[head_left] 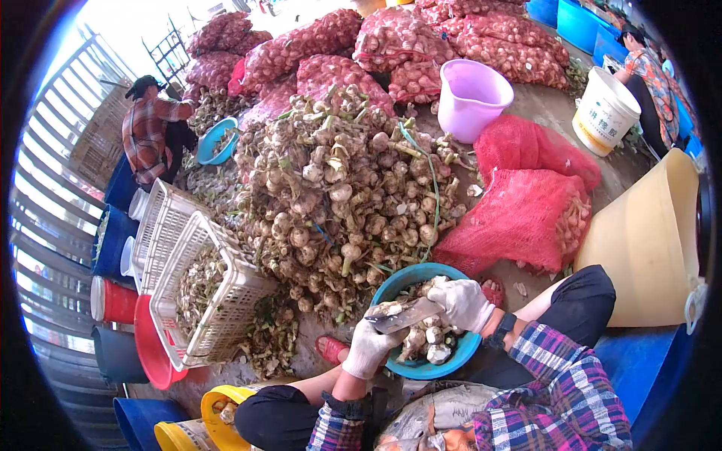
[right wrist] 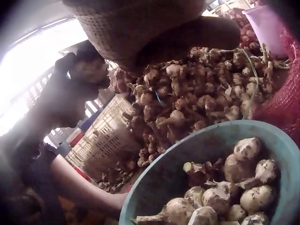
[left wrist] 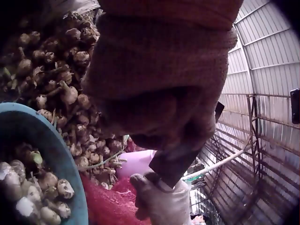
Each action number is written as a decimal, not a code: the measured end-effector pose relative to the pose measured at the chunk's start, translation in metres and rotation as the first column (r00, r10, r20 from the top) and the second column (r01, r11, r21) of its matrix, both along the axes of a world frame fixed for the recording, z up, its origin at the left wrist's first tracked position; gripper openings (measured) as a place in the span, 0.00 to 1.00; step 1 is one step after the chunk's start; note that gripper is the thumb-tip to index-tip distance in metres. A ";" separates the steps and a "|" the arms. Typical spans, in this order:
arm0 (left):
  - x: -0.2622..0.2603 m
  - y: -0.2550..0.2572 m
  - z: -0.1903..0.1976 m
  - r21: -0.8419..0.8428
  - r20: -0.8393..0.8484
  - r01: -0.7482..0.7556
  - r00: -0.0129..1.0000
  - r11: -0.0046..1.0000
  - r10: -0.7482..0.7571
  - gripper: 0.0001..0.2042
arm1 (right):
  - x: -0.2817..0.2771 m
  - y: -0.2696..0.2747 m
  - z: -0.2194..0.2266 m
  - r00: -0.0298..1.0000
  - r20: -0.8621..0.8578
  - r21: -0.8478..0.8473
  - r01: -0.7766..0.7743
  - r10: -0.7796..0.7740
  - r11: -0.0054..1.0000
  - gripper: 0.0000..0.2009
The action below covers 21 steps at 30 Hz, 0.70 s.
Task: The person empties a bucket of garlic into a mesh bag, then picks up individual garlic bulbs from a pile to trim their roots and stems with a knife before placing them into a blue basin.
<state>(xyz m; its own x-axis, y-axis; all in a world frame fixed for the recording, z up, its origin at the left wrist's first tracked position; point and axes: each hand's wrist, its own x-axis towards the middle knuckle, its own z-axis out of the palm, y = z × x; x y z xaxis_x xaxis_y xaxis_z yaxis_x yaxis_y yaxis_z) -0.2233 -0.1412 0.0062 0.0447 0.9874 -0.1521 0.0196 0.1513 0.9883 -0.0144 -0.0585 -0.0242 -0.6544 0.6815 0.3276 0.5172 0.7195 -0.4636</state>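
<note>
Gripping knife (head_left: pixel 407 316) between gloved left hand (head_left: pixel 370 349) and gloved right hand (head_left: pixel 460 303), blade spanning both. Curling left fingers closed around one end of blade; cannot tell if also holding a bulb, partly hidden. Closing right fingers at other end, handle hidden. Holding knife over teal basin (head_left: pixel 467 355), near rim height. Containing garlic bulbs (head_left: pixel 438 353), some with short cut stems, some showing white patches. Sitting right in front of big garlic pile (head_left: pixel 338 195), with stems on many. Lying just past basin: red mesh bag (head_left: pixel 504 218), partly filled. Standing behind bag: purple bucket (head_left: pixel 468 98). Off to the left of pile: white crate (head_left: pixel 218 301) with trimmings, beside red basin (head_left: pixel 154 353). To the right: large cream tub (head_left: pixel 639 240). Stacked at back: net sacks (head_left: pixel 398 41). Crouching far left: another person (head_left: pixel 150 131), in plaid.
</note>
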 end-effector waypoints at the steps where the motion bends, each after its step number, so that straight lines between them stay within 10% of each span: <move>1: 0.001 0.000 0.003 0.000 0.001 0.001 1.000 1.000 -0.001 0.21 | 0.001 0.002 0.000 1.000 -0.002 -0.020 -0.014 0.014 1.000 0.03; 3: 0.001 -0.002 0.006 -0.224 0.300 -0.002 0.951 0.975 0.071 0.21 | 0.006 0.005 -0.003 1.000 0.000 -0.045 -0.027 0.027 0.999 0.03; 5: -0.017 -0.013 -0.008 0.059 0.091 0.115 0.989 0.992 -0.120 0.22 | 0.018 0.016 -0.015 0.955 0.246 -0.072 0.186 -0.164 0.980 0.05; 7: -0.020 -0.019 0.049 -0.091 0.041 0.026 0.999 0.996 -0.023 0.24 | 0.046 0.049 -0.033 0.800 0.459 -0.268 0.539 -0.386 0.799 0.09; 14: -0.016 -0.007 0.036 -0.252 0.470 0.110 0.882 0.962 0.022 0.30 | -0.001 -0.013 0.039 0.992 -0.035 0.009 0.121 -0.120 0.993 0.05; 18: -0.016 -0.008 0.034 -0.206 0.397 0.182 0.914 0.962 -0.088 0.28 | -0.004 -0.001 0.040 0.995 0.023 -0.124 0.095 -0.093 0.988 0.05; 20: -0.012 -0.013 0.016 -0.210 -0.024 0.030 0.999 0.977 -0.036 0.21 | 0.004 0.006 0.030 0.975 0.103 -0.296 0.217 -0.195 0.930 0.06; 21: -0.010 -0.008 0.019 0.058 -0.287 0.085 0.956 0.995 -0.065 0.12 | 0.005 0.002 0.029 0.984 0.063 -0.313 0.179 -0.168 0.933 0.07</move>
<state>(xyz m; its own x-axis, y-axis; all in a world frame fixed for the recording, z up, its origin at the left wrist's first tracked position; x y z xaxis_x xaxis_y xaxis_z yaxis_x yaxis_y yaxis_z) -0.2332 -0.1496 0.0249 0.0835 0.9914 -0.1008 0.3096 0.0703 0.9483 -0.0098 -0.0567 0.0053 -0.5237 0.8501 0.0558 0.6408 0.4362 -0.6318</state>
